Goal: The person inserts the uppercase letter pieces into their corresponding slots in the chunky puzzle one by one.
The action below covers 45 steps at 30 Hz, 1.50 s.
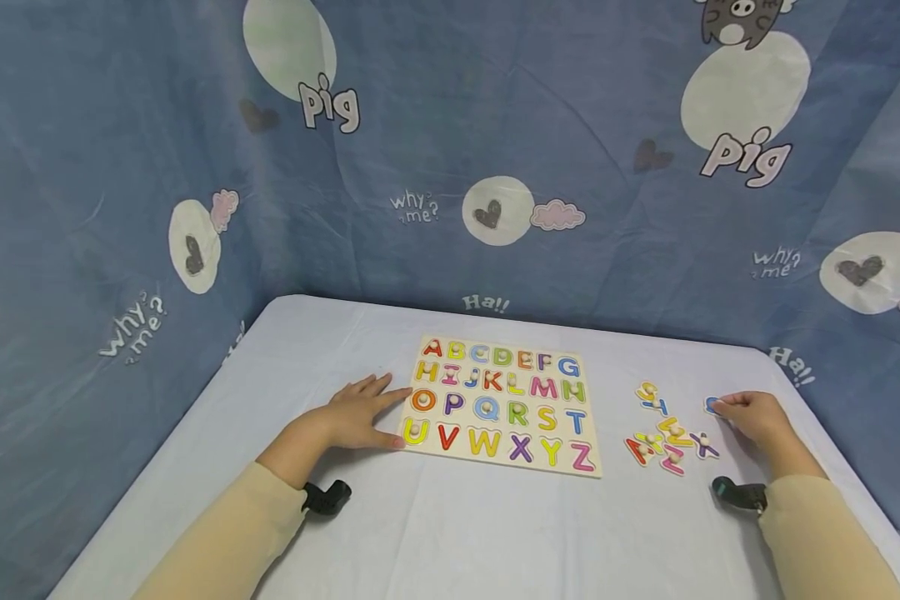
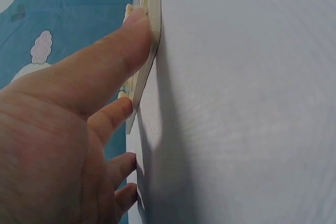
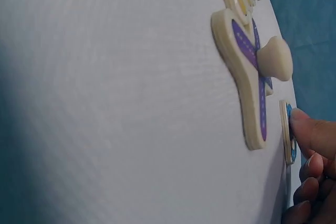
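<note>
A wooden alphabet puzzle board point(image 1: 501, 459) lies on the table, with knobbed letters in many of its slots. My left hand point(image 1: 354, 414) is at the board's left edge, fingers spread; in the left wrist view its thumb point(image 2: 113, 56) rests on the board's rim. On the right, my right hand point(image 1: 753, 417) pinches a blue letter piece point(image 1: 711, 406) low at the table, its shape partly hidden by the fingers. Nearest to that hand is a purple X piece point(image 1: 704, 445), whose knob stands out in the right wrist view.
Between the board and my right hand lie several loose letters: a yellow S point(image 1: 647, 390), a blue T point(image 1: 656, 406), a yellow W point(image 1: 675, 431), a red V point(image 1: 639, 451), a yellow Y point(image 1: 652, 441) and a pink Z point(image 1: 672, 460). A printed blue curtain point(image 1: 435, 267) stands behind the white table point(image 1: 487, 533).
</note>
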Tool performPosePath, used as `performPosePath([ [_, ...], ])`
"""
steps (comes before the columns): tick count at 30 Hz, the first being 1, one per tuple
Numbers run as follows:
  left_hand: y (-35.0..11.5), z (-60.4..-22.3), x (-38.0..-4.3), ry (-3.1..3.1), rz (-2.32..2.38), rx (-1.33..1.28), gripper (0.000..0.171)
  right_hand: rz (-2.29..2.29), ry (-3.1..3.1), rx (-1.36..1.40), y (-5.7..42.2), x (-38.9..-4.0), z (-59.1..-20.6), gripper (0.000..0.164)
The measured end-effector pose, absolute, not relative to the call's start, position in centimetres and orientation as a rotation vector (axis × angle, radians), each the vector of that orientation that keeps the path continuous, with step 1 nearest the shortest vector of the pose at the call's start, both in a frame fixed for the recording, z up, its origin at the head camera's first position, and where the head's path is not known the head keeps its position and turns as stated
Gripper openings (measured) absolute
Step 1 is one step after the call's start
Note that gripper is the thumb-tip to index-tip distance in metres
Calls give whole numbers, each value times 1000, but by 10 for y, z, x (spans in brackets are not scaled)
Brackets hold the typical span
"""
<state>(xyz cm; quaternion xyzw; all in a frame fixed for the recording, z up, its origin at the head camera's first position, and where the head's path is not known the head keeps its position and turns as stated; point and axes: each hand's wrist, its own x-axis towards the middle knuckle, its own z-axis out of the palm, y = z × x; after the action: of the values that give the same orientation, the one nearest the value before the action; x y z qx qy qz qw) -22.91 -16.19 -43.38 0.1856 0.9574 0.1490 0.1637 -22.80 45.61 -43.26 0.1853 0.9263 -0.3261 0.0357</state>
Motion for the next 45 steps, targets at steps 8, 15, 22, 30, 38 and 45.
performPosePath([
  [8, -159, -431, -228, 2725, 435, 533, 92, -994, 2847, 451, 445, -223, -426, 43],
  [15, -159, -434, -228, 2732, 437, 520, 92, -989, 2868, 306, 420, -224, -404, 47],
  [22, -159, -433, -228, 2730, 443, 522, 93, -1015, 2876, 108, 385, -234, -382, 48],
  [30, -160, -430, -227, 2727, 431, 531, 93, -1029, 2801, -121, 342, -256, -373, 38],
  [38, -161, -429, -227, 2720, 425, 528, 93, -974, 2712, -166, 306, -287, -386, 25],
  [45, -163, -433, -228, 2716, 429, 529, 94, -923, 2655, -175, 285, -310, -403, 21],
])
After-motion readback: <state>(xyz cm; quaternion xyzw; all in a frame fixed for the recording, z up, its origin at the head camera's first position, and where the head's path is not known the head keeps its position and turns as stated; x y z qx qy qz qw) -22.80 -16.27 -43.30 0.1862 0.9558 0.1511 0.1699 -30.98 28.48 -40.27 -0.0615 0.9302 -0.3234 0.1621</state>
